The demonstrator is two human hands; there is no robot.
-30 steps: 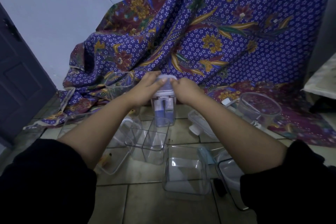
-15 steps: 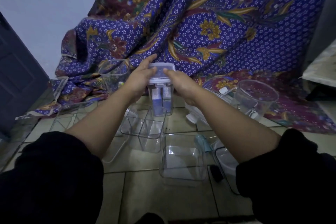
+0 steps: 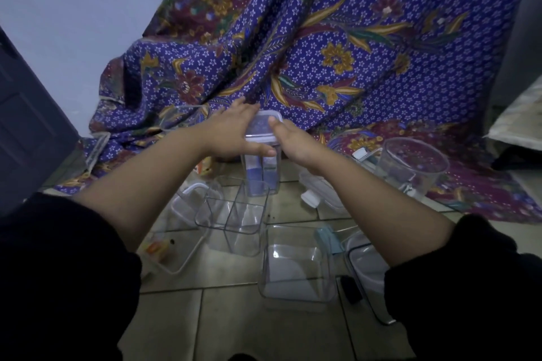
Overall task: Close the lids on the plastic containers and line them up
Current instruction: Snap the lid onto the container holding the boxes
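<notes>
At 12 o'clock the tall clear container (image 3: 261, 177) stands on the tiles (image 3: 264, 331); your left hand (image 3: 234, 132) lies flat on its lid (image 3: 262, 126), your right hand (image 3: 296, 145) grips its side, thumb on the lid. At its 6 o'clock is an open divided container (image 3: 231, 220), at 5 o'clock an open square container (image 3: 296, 267).

Draped cloth (image 3: 322, 53) rose close behind the tall lidded container (image 3: 261, 173), divided clear box (image 3: 231, 214) crowded its near side, round jug (image 3: 413, 167) stood well to its right, bare floor tiles (image 3: 234, 319) lay open farther in front of it.
</notes>
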